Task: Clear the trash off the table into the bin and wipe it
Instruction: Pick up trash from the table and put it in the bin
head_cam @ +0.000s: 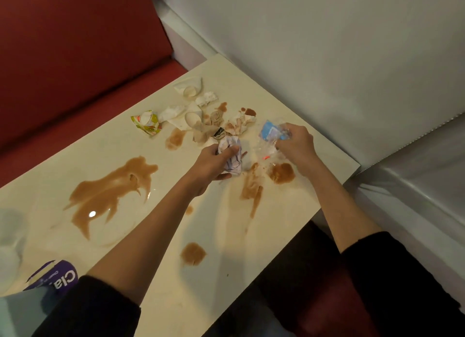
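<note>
While left hand [213, 166] grips paper [234, 163], right hand [297, 143] holds bottle [270, 132], pack [58, 277] lettered "Cla"

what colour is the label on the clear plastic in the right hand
Light blue label on the crumpled plastic; it shows in the head view.

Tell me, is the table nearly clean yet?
Not nearly; nothing looks finished. In hand: the left hand grips a crumpled paper wrapper, and the right hand grips a crushed plastic bottle. Left to do: stained napkins, a green and yellow wrapper and brown spills lie on the table, unwiped. No bin shows.
</note>
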A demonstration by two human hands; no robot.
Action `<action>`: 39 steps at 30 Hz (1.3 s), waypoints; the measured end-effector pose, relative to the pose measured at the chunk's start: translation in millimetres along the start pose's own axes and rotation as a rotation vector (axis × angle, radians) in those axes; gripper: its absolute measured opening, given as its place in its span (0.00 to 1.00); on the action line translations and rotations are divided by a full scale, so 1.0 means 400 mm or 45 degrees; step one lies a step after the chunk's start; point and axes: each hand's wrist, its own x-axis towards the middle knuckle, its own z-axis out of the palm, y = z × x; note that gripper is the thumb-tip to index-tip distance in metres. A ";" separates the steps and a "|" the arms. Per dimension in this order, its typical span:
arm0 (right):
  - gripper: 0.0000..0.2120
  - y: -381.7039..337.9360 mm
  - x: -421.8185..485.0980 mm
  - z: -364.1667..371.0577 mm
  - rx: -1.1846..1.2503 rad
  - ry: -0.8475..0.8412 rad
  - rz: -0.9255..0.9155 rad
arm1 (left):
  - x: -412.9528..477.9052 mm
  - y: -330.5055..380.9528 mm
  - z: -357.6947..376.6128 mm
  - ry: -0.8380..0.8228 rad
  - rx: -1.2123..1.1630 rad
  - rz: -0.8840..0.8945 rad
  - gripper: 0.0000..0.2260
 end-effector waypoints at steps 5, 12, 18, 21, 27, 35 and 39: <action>0.15 0.021 -0.103 -0.020 0.074 0.100 0.083 | -0.048 -0.012 0.013 -0.115 0.044 0.053 0.10; 0.15 0.046 -0.340 -0.030 0.173 0.289 0.222 | -0.157 -0.068 0.031 -0.321 0.180 0.135 0.15; 0.16 0.099 -0.604 -0.037 0.236 0.508 0.354 | -0.279 -0.138 0.095 -0.519 0.253 0.195 0.16; 0.17 0.151 -0.725 -0.053 0.305 0.632 0.392 | -0.335 -0.181 0.146 -0.582 0.328 0.267 0.17; 0.16 0.297 -0.967 -0.141 0.240 0.923 0.526 | -0.446 -0.268 0.317 -0.745 0.498 0.313 0.15; 0.15 0.476 -1.221 -0.203 0.039 1.131 0.796 | -0.606 -0.391 0.596 -1.085 0.696 0.324 0.36; 0.16 0.579 -1.250 -0.184 -0.061 1.068 0.979 | -0.659 -0.477 0.714 -1.053 0.944 0.537 0.22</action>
